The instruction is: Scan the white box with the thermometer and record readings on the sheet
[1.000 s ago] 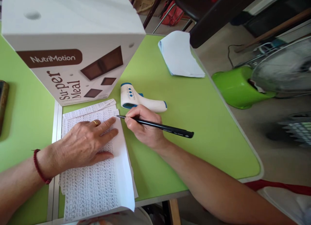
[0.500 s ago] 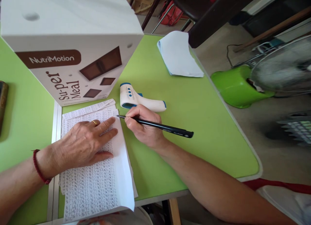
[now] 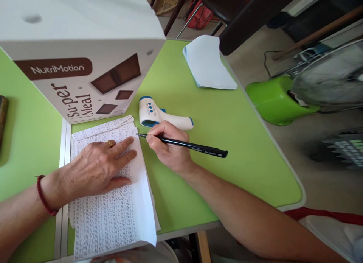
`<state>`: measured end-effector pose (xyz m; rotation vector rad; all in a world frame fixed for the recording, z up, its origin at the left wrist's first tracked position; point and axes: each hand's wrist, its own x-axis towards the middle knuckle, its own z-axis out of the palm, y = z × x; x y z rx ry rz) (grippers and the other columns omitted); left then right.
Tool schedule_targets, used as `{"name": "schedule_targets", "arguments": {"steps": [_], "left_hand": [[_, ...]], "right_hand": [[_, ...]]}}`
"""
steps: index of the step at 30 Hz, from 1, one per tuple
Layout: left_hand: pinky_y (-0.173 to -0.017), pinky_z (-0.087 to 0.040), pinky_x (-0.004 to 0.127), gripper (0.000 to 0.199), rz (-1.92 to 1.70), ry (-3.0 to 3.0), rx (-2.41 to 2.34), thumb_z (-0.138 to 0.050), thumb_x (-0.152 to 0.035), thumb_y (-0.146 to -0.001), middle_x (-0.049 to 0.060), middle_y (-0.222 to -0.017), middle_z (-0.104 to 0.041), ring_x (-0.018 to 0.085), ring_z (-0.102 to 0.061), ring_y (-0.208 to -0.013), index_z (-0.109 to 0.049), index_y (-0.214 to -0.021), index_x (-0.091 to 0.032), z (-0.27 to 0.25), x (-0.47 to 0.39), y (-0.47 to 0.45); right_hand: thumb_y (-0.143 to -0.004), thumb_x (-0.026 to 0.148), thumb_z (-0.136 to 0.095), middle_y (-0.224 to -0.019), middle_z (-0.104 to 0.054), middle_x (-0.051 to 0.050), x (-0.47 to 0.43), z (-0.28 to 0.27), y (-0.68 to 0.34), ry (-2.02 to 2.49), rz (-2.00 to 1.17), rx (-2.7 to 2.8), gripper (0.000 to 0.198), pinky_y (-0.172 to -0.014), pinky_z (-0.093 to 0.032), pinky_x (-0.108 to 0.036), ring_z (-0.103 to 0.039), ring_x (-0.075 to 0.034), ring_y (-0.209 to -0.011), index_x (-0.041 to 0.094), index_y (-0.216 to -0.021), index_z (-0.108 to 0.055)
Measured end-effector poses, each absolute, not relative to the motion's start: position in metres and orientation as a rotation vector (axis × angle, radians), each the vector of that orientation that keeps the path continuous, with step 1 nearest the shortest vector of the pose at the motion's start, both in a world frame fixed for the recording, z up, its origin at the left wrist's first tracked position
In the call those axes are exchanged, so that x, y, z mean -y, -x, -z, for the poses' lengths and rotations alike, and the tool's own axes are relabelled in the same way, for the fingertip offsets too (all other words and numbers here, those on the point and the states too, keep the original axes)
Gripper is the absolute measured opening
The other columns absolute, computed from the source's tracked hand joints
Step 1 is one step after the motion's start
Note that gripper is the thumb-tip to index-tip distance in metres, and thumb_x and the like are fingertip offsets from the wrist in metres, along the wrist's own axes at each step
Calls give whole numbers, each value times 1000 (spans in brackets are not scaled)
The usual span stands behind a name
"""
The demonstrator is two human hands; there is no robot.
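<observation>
My left hand (image 3: 99, 166) lies flat with fingers spread on a handwritten sheet of paper (image 3: 106, 221), which rests on other sheets at the table's near edge. Rows of dark writing cover most of that sheet, leaving a white strip along its right side. Pinched in my right hand (image 3: 170, 145) is a black pen (image 3: 195, 146), its tip at the sheet's upper right edge. Whether the tip touches the paper I cannot tell. Just beyond my right hand, a white and blue infrared thermometer (image 3: 164, 115) lies on its side.
A large white NutriMotion box (image 3: 76, 77) stands behind the papers on the green table (image 3: 235, 153). Folded white paper (image 3: 208, 62) lies at the far right edge. Past the table are a green stool (image 3: 275, 100) and a fan (image 3: 331, 77). A dark object (image 3: 2, 123) sits at far left.
The black pen's rear end has swung slightly up and to the right. My left hand stays in place on the paper. The whole view has shifted very slightly.
</observation>
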<state>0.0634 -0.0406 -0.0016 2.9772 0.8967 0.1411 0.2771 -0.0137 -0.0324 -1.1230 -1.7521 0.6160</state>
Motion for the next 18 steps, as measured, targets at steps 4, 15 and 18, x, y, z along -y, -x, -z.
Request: {"name": "schedule_targets", "arguments": {"steps": [4, 15, 18], "left_hand": [[-59, -48, 35, 49, -148, -2981, -897, -57, -49, -87, 10, -144, -38, 20, -59, -74, -52, -125, -18, 1, 41, -63], [-58, -48, 35, 49, -143, -2981, -893, -55, -50, -88, 11, -144, -38, 21, -59, -73, -52, -126, -18, 1, 41, -63], [-59, -49, 36, 50, -142, -2979, -895, -57, -50, -88, 11, -144, -39, 21, -59, -73, -52, -125, -18, 2, 40, -63]], "right_hand": [[-74, 15, -54, -53, -49, 6, 14, 31, -277, 1136, -607, 1770, 15, -45, -39, -22, -46, -8, -46, 21, -63, -47], [-74, 19, -53, -53, -50, 6, 14, 32, -277, 1173, -621, 1754, 13, -47, -41, -25, -49, -10, -48, 23, -63, -46], [-74, 19, -53, -53, -51, 5, 14, 31, -278, 1162, -598, 1737, 13, -47, -41, -25, -49, -10, -49, 23, -64, -47]]}}
